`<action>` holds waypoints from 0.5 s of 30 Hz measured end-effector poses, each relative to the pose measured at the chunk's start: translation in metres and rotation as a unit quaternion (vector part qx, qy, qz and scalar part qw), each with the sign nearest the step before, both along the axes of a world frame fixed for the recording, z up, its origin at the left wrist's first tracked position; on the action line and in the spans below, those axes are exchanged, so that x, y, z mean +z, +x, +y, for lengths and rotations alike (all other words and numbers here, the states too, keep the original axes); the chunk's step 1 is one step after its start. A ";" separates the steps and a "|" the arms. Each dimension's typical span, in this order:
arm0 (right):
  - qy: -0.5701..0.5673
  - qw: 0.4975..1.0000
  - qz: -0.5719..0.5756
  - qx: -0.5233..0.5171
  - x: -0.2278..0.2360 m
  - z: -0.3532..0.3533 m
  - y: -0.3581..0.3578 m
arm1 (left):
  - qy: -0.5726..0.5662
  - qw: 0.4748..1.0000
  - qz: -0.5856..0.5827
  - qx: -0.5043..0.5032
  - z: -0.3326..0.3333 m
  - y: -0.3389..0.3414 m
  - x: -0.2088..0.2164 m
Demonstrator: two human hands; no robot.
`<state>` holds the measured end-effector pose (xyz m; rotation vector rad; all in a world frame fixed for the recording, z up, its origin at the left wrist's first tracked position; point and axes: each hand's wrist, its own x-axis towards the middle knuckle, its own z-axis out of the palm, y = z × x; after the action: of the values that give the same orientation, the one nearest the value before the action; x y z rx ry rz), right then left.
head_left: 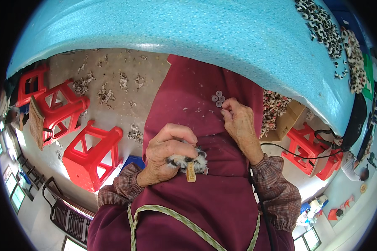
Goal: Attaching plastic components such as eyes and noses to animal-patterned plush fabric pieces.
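My left hand [161,154] is closed around a small furry black-and-white plush piece [200,162], and its fingers hide part of it. A tan fabric label [191,173] hangs from the plush piece. On the dark red apron [184,92] over my lap lie several small grey round discs [218,98] in a cluster. Beside them is my right hand [241,123], thumb and forefinger brought together at the nearest disc. Whether anything sits between those fingertips is too small to tell.
A blue speckled table cover [176,29] spans the far side, with black-and-white pieces [322,31] piled at its right. Below it stands a cardboard box [290,119] of furry pieces. Red stools [92,152] are on both sides. Furry scraps [106,95] litter the floor.
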<state>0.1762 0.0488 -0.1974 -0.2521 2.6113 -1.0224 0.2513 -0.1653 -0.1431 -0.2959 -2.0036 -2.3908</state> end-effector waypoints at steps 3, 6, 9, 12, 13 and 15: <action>0.007 1.000 -0.005 0.003 -0.007 -0.006 0.000 | -0.004 1.000 0.002 -0.002 0.001 0.004 -0.002; 0.076 0.997 -0.028 0.016 -0.022 -0.012 -0.004 | -0.021 1.000 0.005 -0.011 0.000 0.003 -0.001; 0.046 0.999 -0.009 -0.020 -0.032 -0.014 -0.007 | -0.033 0.999 0.007 -0.010 0.001 0.003 0.002; 0.030 0.999 -0.031 -0.024 -0.030 -0.011 -0.008 | -0.036 0.999 0.003 -0.005 0.001 0.004 0.000; 0.031 0.999 -0.031 -0.023 -0.029 -0.010 -0.007 | -0.039 0.999 0.000 -0.003 0.001 0.004 0.000; 0.067 0.997 0.020 0.033 -0.028 -0.008 -0.006 | -0.032 0.999 -0.003 -0.008 -0.001 0.004 0.001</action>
<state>0.1699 0.0403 -0.2251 -0.3275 2.6744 -0.8251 0.2551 -0.1660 -0.1420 -0.3054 -2.0917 -2.3428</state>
